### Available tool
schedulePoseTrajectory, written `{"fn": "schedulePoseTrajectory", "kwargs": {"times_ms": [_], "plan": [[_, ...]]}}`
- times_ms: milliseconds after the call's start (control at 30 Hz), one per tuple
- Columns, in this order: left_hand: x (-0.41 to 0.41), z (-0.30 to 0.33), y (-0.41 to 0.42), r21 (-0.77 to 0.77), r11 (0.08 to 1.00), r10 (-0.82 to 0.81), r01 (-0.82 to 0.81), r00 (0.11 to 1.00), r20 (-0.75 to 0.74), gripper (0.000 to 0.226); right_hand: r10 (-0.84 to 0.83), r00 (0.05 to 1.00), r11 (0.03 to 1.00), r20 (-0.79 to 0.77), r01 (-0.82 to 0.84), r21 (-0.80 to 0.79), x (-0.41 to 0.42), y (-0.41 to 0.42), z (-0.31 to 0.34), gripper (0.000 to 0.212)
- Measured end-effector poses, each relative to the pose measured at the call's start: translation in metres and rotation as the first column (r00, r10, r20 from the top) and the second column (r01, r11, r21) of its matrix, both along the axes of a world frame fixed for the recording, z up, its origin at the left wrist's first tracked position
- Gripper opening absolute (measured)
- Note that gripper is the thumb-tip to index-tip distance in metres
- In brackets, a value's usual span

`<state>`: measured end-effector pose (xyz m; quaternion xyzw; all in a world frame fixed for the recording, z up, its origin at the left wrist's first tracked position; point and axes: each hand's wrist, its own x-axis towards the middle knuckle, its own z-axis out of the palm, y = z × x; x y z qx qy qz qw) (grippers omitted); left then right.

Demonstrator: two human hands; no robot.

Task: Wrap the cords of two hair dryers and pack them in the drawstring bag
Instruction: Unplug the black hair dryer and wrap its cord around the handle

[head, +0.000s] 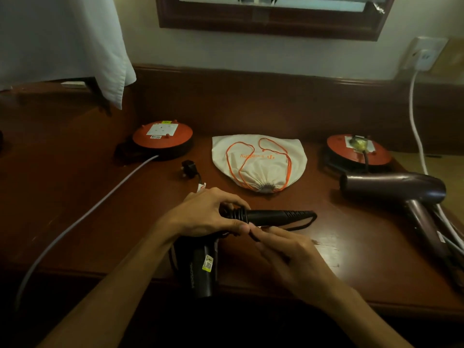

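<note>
A black hair dryer [198, 270] lies at the desk's front edge, its handle [273, 216] pointing right. My left hand [208, 214] grips the dryer where handle meets body. My right hand [288, 249] pinches the black cord [305, 223] just below the handle. The cord's black plug [188, 169] rests on the desk behind my left hand. A cream drawstring bag [258, 159] with orange strings lies flat at the middle back, its mouth gathered. A dark purple hair dryer [394, 188] lies at the right, its cord running up to the right reel.
Two orange cable reels sit at the back: the left reel [162, 140] with a grey cable [82, 217] running off the front left, and the right reel [357, 150]. A white cable [415, 126] hangs from a wall socket [425, 55]. White cloth [62, 38] hangs at upper left.
</note>
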<state>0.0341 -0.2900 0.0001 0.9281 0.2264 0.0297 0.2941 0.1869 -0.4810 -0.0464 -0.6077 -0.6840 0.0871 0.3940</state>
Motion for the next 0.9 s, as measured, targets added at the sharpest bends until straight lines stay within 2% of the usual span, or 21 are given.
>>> {"fn": "schedulePoseTrajectory", "kwargs": {"times_ms": [67, 133, 200, 233, 300, 333, 400, 433, 500, 567, 633, 733, 900], "plan": [[-0.002, -0.001, -0.001, -0.044, 0.999, 0.029, -0.027, 0.999, 0.041, 0.06, -0.023, 0.999, 0.997, -0.029, 0.025, 0.079, -0.007, -0.001, -0.004, 0.034], [-0.005, -0.004, 0.0, -0.1, 0.993, 0.072, -0.062, 0.992, 0.099, 0.058, -0.055, 0.991, 0.996, -0.121, 0.064, 0.067, -0.013, -0.008, -0.004, 0.03], [-0.007, -0.006, 0.002, -0.14, 0.988, 0.093, -0.072, 0.984, 0.151, 0.057, -0.123, 0.952, 0.991, -0.281, 0.102, -0.091, -0.013, -0.017, -0.001, 0.019], [-0.008, -0.007, 0.002, -0.153, 0.986, 0.094, -0.067, 0.98, 0.177, 0.057, -0.135, 0.914, 0.975, -0.383, 0.052, -0.218, -0.01, -0.02, 0.001, 0.02], [-0.011, -0.007, 0.002, -0.185, 0.981, 0.093, -0.051, 0.97, 0.223, 0.056, -0.215, 0.814, 0.877, -0.539, -0.083, -0.474, 0.006, -0.019, 0.005, 0.032], [-0.012, -0.007, 0.001, -0.201, 0.979, 0.087, -0.039, 0.967, 0.239, 0.055, -0.265, 0.791, 0.822, -0.552, -0.115, -0.558, 0.014, -0.015, 0.007, 0.037], [-0.013, -0.005, -0.001, -0.21, 0.978, 0.069, -0.015, 0.966, 0.249, 0.052, -0.299, 0.849, 0.77, -0.435, -0.054, -0.635, 0.024, -0.004, 0.009, 0.044], [-0.014, -0.005, -0.002, -0.204, 0.979, 0.057, -0.006, 0.968, 0.246, 0.051, -0.287, 0.883, 0.792, -0.371, 0.001, -0.61, 0.024, 0.003, 0.012, 0.038], [-0.015, -0.005, -0.008, -0.178, 0.984, 0.023, 0.019, 0.973, 0.229, 0.049, -0.228, 0.912, 0.891, -0.34, 0.054, -0.451, 0.03, 0.021, 0.013, 0.013], [-0.015, -0.007, -0.015, -0.12, 0.992, -0.015, 0.038, 0.982, 0.188, 0.046, -0.108, 0.978, 0.913, -0.178, 0.027, -0.408, 0.044, 0.043, 0.013, 0.023], [-0.014, -0.007, -0.017, -0.077, 0.996, -0.025, 0.038, 0.986, 0.165, 0.049, -0.004, 1.0, 0.894, -0.001, 0.003, -0.448, 0.059, 0.063, 0.016, 0.034], [-0.01, -0.005, -0.016, -0.039, 0.999, -0.029, 0.035, 0.99, 0.136, 0.051, 0.045, 0.999, 0.869, 0.018, -0.03, -0.495, 0.067, 0.078, 0.029, 0.025], [0.001, -0.006, -0.021, 0.125, 0.991, -0.058, 0.057, 0.998, 0.006, 0.063, 0.083, 0.996, 0.814, -0.033, -0.087, -0.574, 0.07, 0.081, 0.047, 0.022]]}}
